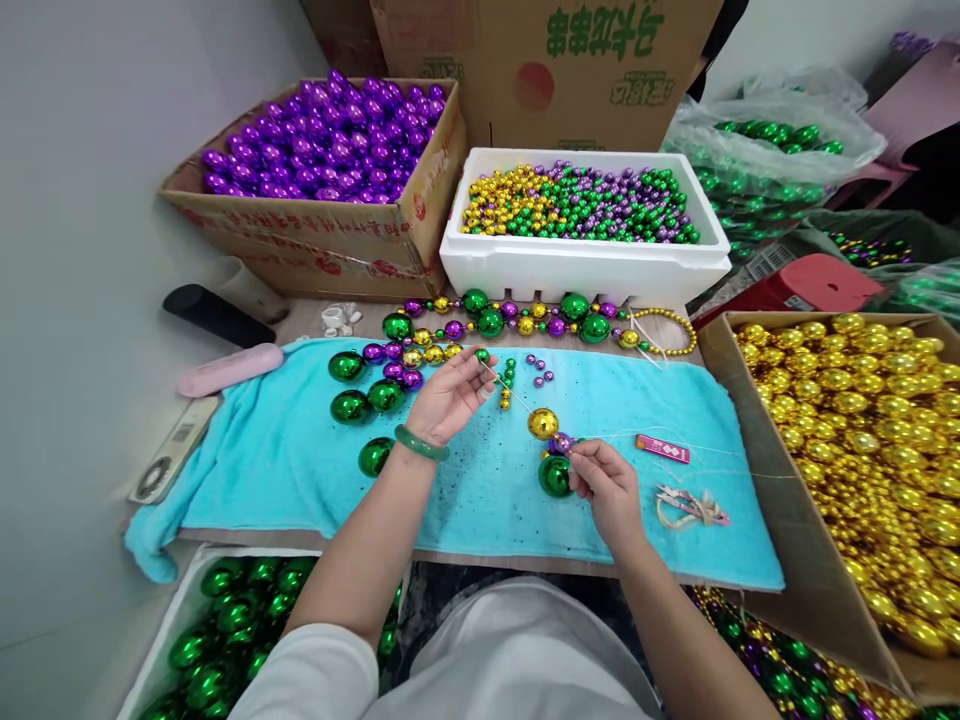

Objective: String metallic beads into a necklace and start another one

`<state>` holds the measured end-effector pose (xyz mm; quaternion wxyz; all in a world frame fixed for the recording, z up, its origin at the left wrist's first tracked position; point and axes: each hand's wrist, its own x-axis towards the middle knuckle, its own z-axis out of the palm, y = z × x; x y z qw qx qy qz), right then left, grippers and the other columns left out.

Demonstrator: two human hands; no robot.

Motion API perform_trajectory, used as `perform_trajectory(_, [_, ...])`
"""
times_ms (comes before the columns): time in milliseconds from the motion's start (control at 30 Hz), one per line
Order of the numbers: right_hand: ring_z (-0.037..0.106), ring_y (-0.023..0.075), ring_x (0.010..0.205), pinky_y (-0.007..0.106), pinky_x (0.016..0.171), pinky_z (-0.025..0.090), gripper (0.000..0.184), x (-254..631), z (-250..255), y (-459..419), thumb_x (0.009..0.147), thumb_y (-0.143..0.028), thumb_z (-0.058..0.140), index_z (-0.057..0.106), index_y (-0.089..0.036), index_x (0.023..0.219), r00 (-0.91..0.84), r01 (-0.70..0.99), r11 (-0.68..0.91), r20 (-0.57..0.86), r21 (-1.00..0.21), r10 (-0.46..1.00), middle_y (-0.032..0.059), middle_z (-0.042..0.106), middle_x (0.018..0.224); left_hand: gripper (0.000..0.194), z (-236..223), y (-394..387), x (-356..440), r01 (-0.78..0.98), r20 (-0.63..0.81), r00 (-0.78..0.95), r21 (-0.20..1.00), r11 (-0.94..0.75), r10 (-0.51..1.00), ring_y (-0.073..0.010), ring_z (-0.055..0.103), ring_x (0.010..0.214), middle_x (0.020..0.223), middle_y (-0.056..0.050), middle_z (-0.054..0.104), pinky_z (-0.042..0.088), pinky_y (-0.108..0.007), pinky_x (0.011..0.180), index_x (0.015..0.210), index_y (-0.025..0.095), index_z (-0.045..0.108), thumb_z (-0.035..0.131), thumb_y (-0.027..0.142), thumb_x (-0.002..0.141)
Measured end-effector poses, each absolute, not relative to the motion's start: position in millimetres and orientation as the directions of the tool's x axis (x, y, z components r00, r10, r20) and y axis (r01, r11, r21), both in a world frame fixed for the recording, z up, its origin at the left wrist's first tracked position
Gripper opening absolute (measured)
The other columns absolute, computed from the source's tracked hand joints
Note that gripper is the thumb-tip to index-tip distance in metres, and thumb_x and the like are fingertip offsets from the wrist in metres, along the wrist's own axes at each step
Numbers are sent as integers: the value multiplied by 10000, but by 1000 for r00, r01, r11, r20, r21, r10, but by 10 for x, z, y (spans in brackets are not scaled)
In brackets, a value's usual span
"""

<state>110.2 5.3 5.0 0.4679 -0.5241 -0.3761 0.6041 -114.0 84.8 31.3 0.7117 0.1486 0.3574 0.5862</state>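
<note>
My left hand (456,392), a green bangle (421,443) at its wrist, pinches a small green bead (482,355) at the upper end of a thin straight strand. That strand slopes down right to a large gold bead (543,423). Close below it hang a small purple bead (559,443) and a big green ball (556,476). My right hand (606,487) has its fingertips closed on the string beside these beads; the exact grip is partly hidden. Loose small green beads (510,372) and purple beads (539,380) lie just right of my left hand.
A blue towel (465,500) covers the table. A finished-looking bead strand (525,325) lies along its far edge. Behind stand a white foam box (585,262) and a carton of purple beads (300,240). Scissors (694,505) lie right; a gold-bead carton (795,480) stands beyond.
</note>
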Motion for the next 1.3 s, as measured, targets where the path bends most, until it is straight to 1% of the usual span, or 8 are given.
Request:
perform_trajectory(233, [394,88,426,224,419,285,245,1096,42,49,717,-408,710,610,-185,719,-8,-161,-270,-272,-949,962,-27,528,471,174,338,804,-1128,-706,-325,20,665,244,945,-81,640,716,873,-33,699,512,-208,676,896,162,644,722,133,744])
perform_trajectory(467, [408,90,418,223,410,294,257,1073,27,52,733,-425,705,599,-191,740,-30,-130,-259,-257,-957,966,-30,534,473,299,401,733,-1132,-606,-154,-91,793,68,984,-88,627,741,865,-3,676,499,-218,691,929,187,643,775,139,665])
perform_trajectory(633, [433,88,427,211,404,303,318,980,63,63,716,-457,720,582,-191,824,-84,-156,-299,-289,-941,954,-35,564,502,279,433,612,-1024,-439,-91,-70,897,51,993,-101,613,742,830,6,661,494,-230,682,867,188,670,813,183,628])
perform_trajectory(800, [470,91,440,208,406,316,340,862,79,91,725,-463,705,565,-192,876,-141,-176,-320,-297,-931,944,-33,594,544,182,419,491,-953,-246,-62,-39,968,51,997,-147,622,781,885,-63,719,489,-270,692,763,170,728,755,348,738])
perform_trajectory(900, [483,93,444,211,410,327,332,805,117,158,734,-463,694,566,-192,878,-192,-158,-307,-276,-939,942,-29,608,564,237,449,458,-1015,-174,-27,-36,984,20,999,-174,646,823,930,-81,736,497,-286,708,861,175,756,724,394,778])
perform_trajectory(1000, [508,99,466,215,426,350,321,761,171,290,749,-467,671,567,-195,884,-240,-134,-267,-230,-954,943,-26,617,590,325,507,436,-1109,-177,6,58,984,4,998,-228,650,1001,1095,-108,720,523,-325,809,1042,184,741,665,422,835])
perform_trajectory(1133, [510,102,513,230,495,395,258,761,215,490,795,-401,630,603,-193,946,-320,53,-131,-141,-990,937,-21,639,655,317,562,404,-1215,-141,72,26,988,-67,997,-220,639,1059,1157,-102,705,520,-326,853,1058,200,736,586,426,896])
perform_trajectory(1300, [524,115,612,289,675,454,215,762,277,576,801,-255,628,680,-200,1002,-305,425,114,-24,-898,952,30,715,944,313,579,357,-1315,-23,116,-47,993,-117,992,-186,677,929,1048,-97,736,512,-270,701,1027,194,735,565,428,909])
